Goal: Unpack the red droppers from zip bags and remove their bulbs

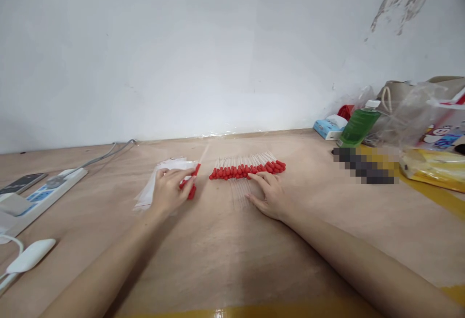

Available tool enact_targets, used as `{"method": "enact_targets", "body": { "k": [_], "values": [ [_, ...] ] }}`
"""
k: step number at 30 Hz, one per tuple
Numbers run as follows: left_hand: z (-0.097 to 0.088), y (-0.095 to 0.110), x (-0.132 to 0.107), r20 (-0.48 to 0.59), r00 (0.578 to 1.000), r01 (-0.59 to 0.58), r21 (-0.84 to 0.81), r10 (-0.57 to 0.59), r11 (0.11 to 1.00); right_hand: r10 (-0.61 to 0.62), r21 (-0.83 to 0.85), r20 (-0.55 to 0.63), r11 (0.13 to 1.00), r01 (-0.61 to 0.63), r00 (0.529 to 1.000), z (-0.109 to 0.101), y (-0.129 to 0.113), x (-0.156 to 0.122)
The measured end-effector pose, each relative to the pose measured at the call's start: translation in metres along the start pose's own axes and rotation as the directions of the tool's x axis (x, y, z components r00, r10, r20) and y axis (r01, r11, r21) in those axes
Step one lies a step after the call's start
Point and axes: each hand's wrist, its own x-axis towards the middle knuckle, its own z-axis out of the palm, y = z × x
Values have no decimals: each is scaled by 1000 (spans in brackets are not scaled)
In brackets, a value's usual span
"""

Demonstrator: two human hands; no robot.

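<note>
My left hand [170, 187] is closed over small red pieces [192, 193]. A pale thin stick with a red end [198, 168] stands out from its fingertips; fingers partly hide the grip. Under and beside that hand lie white, translucent sheets or small bags [147, 192]. My right hand [269, 194] rests on the table with thumb and index finger apart. Its index fingertip is at the lower edge of a row of red-headed pale sticks [241, 169]. Several thin, wire-like strands [238, 194] lie side by side just left of its thumb.
At left are a power strip [69, 182], a phone [23, 182] and a white cable piece [32, 255]. At right stand a green bottle [358, 127], a blue tissue pack [327, 128], plastic bags [410, 114] and a yellow packet [436, 168]. A wall rises behind.
</note>
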Motion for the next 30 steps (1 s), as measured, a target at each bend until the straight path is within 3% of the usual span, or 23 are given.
{"method": "enact_targets", "body": {
  "k": [4, 8, 18, 25, 30],
  "values": [
    [14, 26, -22, 6, 974, -223, -142, 227, 964, -56, -20, -107, 998, 54, 993, 1, 1, 1],
    [28, 50, -29, -37, 934, -353, -272, 356, 895, -172, -49, -41, 984, 170, 984, -3, -4, 2],
    [26, 57, -31, -89, 947, -320, -339, 308, 885, -256, 17, -41, 966, 257, 966, 2, -13, 0],
    [25, 63, -29, 75, 950, -264, -330, 304, 906, -308, 16, -87, 950, 310, 947, 2, -20, -1],
    [25, 62, -29, 94, 938, -280, -363, 334, 889, -343, 40, -81, 937, 347, 936, 3, -19, -4]
  ]
}}
